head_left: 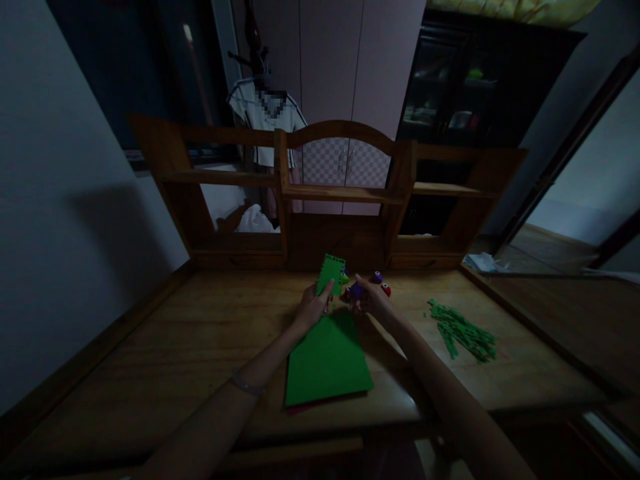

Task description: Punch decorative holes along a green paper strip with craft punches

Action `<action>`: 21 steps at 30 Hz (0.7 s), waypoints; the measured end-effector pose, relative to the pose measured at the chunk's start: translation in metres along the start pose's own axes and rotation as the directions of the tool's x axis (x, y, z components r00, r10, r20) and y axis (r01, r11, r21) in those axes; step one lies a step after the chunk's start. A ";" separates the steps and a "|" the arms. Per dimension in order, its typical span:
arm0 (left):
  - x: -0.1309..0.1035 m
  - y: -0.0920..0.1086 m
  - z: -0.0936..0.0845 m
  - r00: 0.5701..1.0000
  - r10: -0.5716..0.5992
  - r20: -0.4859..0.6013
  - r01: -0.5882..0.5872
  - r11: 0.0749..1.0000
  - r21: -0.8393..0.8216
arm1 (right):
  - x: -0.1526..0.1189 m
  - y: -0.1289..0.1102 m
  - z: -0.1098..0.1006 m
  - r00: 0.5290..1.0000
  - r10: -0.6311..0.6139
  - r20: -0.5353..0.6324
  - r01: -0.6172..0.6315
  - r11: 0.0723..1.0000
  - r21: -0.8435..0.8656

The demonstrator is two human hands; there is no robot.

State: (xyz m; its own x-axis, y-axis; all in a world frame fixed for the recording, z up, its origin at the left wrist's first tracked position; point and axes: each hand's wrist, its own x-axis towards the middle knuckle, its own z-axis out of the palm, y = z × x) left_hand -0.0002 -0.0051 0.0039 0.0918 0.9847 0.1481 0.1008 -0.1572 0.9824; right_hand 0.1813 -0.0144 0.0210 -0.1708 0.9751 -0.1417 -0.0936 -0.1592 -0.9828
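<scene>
My left hand [314, 307] pinches a narrow green paper piece [330, 272] by its lower end. Small dark cut-outs run along the paper's top and side edges. Just to its right, the fingers of my right hand [369, 297] are closed round a small purple craft punch [357, 290], partly hidden by them. Below both hands lies a stack of green paper sheets [327, 363], with a reddish sheet showing at its lower edge. Beyond my right hand are another purple punch [377, 277] and a red punch [386, 290]. A yellow-green one [345, 277] is partly hidden behind the paper.
A loose heap of green paper strips [463, 331] lies on the right of the wooden desk [200, 340]. A wooden shelf unit [345, 194] stands along the desk's back edge. A wall [65, 220] borders the left side. The room is dim.
</scene>
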 end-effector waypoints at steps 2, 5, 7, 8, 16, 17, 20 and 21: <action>0.000 -0.001 0.000 1.000 -0.001 -0.001 0.001 1.000 0.006 | 0.000 0.000 0.000 1.000 -0.009 -0.007 0.009 1.000 -0.004; 0.000 -0.001 0.001 1.000 0.013 -0.010 -0.013 1.000 0.022 | 0.000 0.002 0.000 1.000 -0.026 -0.009 0.026 1.000 -0.012; 0.000 -0.001 0.002 1.000 0.016 -0.015 -0.015 1.000 0.020 | 0.000 0.003 0.000 0.999 -0.032 -0.009 0.032 0.999 -0.017; -0.001 -0.001 0.002 1.000 0.012 -0.015 -0.012 1.000 0.015 | 0.000 0.003 0.000 0.999 -0.032 -0.010 0.032 0.999 -0.018; -0.001 0.003 0.001 1.000 -0.001 -0.007 0.001 1.000 0.028 | -0.002 0.003 0.001 0.998 -0.053 -0.026 0.053 0.998 -0.024; -0.001 0.003 0.001 1.000 0.000 -0.009 0.000 0.999 0.032 | -0.002 0.003 0.001 0.998 -0.056 -0.024 0.055 0.998 -0.028; -0.001 0.002 0.001 1.000 0.008 -0.009 -0.008 1.000 0.028 | -0.004 0.002 0.002 0.999 -0.051 -0.010 0.051 0.998 -0.038; -0.001 0.002 0.002 1.000 0.013 -0.008 -0.013 1.000 0.024 | -0.004 0.001 0.002 0.999 -0.047 -0.009 0.047 0.998 -0.042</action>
State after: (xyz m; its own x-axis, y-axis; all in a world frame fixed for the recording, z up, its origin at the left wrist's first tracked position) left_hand 0.0014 -0.0068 0.0057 0.0852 0.9832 0.1615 0.1237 -0.1713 0.9774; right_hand 0.1801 -0.0190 0.0204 -0.1576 0.9828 -0.0961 -0.0604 -0.1067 -0.9925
